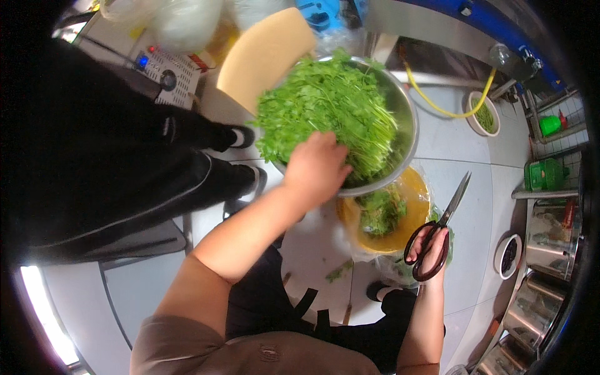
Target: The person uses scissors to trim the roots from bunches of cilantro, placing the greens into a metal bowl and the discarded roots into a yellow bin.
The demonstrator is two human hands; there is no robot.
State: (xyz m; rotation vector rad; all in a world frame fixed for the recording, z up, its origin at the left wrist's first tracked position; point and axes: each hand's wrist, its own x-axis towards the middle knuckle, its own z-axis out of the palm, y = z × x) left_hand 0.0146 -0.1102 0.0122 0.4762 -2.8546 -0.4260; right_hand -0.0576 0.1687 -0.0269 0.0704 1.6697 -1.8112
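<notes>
A large steel bowl [412,117] holds a big heap of leafy green herbs [328,103], perhaps cilantro, their cut stems facing right. My left hand [316,166] rests on the near side of the heap, fingers bent and slightly blurred; whether it grips any stems I cannot tell. In my right hand [429,248] are scissors [447,215] with dark handles, fingers around the loops, blades pointing up and nearly together. Below the bowl, partly covered by it, stands a yellow tub [417,197] lined with clear plastic, with loose greens [382,213] inside.
At left stands another person in black trousers [140,187]. A yellow hose [436,110] curves over the tiled floor near a bowl of green vegetables [485,117]. A white bowl with dark contents [508,257] sits right, beside metal shelving [543,193]. Scraps of greens [340,272] lie on the floor.
</notes>
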